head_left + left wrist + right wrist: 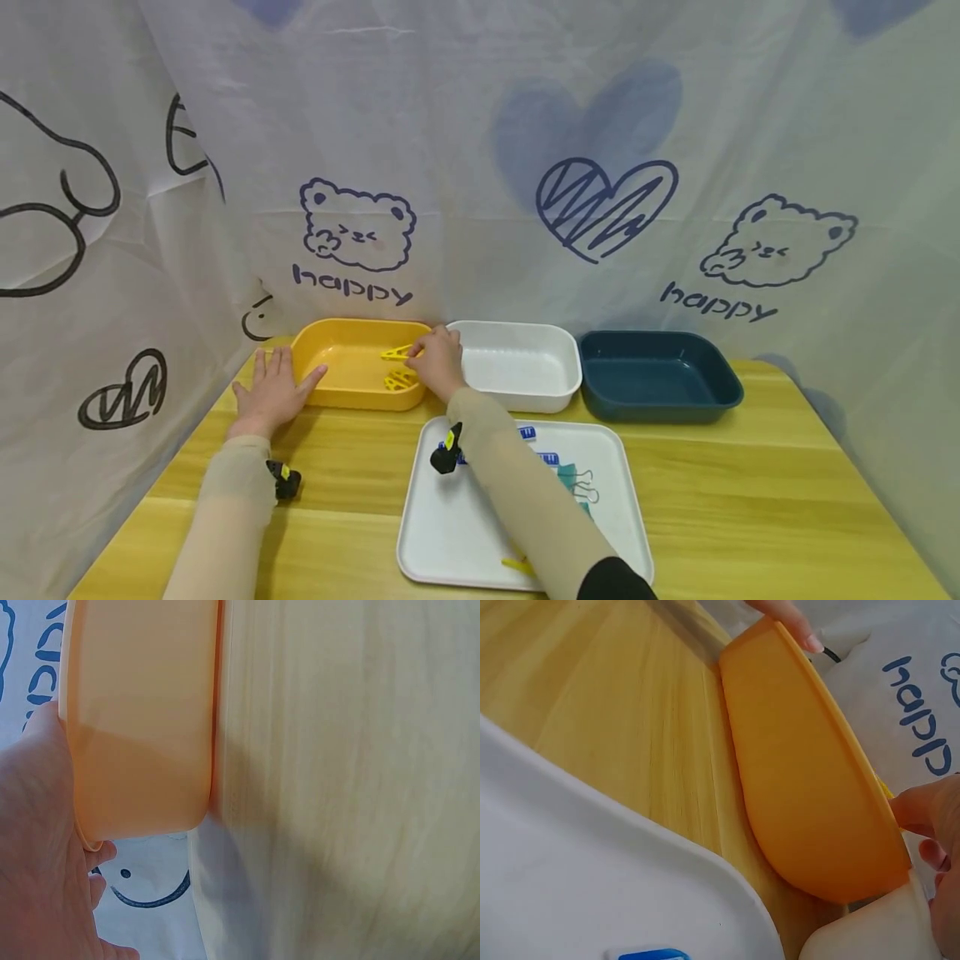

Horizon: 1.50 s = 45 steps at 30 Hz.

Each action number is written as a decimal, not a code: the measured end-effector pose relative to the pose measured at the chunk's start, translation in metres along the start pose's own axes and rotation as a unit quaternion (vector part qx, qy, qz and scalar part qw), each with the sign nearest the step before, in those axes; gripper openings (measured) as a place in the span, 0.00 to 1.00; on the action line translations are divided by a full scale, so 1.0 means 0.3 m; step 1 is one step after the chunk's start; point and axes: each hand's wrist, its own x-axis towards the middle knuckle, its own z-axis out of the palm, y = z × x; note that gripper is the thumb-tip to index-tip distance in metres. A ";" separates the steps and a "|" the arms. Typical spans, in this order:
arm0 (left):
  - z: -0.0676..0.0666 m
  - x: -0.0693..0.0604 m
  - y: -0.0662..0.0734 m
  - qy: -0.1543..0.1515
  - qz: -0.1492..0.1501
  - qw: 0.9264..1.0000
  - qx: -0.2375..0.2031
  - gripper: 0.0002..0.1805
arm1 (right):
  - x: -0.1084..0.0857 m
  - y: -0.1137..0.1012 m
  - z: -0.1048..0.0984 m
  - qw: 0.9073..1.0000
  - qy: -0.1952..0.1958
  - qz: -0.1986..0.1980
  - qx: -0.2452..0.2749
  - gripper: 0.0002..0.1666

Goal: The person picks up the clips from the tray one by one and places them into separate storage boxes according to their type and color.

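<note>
My left hand (272, 396) lies at the left end of the yellow bin (352, 401), fingers spread and thumb over the rim. Its fingers (97, 855) show beside the bin's end in the left wrist view. Reaching over the bin's right end, my right hand (440, 362) pinches a yellow clip (395, 353). Below that clip, more yellow openwork clips (400, 381) lie inside the bin. Only a sliver of yellow shows by my right thumb in the right wrist view, so most of the clip is hidden there.
A white bin (551, 402) and a dark blue bin (660, 412) stand to the right in the same row. On the white tray (450, 550) lie blue-and-white pieces (549, 458), teal binder clips (567, 475) and a yellow piece (517, 566), partly under my right arm. A printed curtain hangs behind.
</note>
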 end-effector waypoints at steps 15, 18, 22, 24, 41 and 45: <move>-0.007 -0.002 -0.005 0.004 -0.003 1.000 0.000 0.59 | 0.035 -0.022 0.014 0.996 -0.022 -0.003 -0.088 0.10; -0.009 -0.006 0.000 0.002 -0.003 1.000 0.000 0.59 | 0.040 -0.021 0.019 0.993 -0.021 -0.004 -0.115 0.09; -0.009 -0.008 0.003 0.000 -0.003 1.000 0.000 0.58 | 0.044 -0.017 0.026 0.990 -0.021 -0.006 -0.138 0.08; -0.008 -0.007 0.000 0.001 -0.003 1.000 0.001 0.58 | 0.046 -0.016 0.030 0.990 -0.021 -0.008 -0.142 0.08; -0.004 -0.004 0.000 0.004 0.000 1.000 -0.007 0.57 | 0.072 -0.020 0.065 0.971 -0.014 -0.014 -0.238 0.10; -0.002 -0.005 0.004 0.003 -0.002 1.000 -0.005 0.57 | 0.077 -0.019 0.066 0.967 -0.021 -0.023 -0.253 0.12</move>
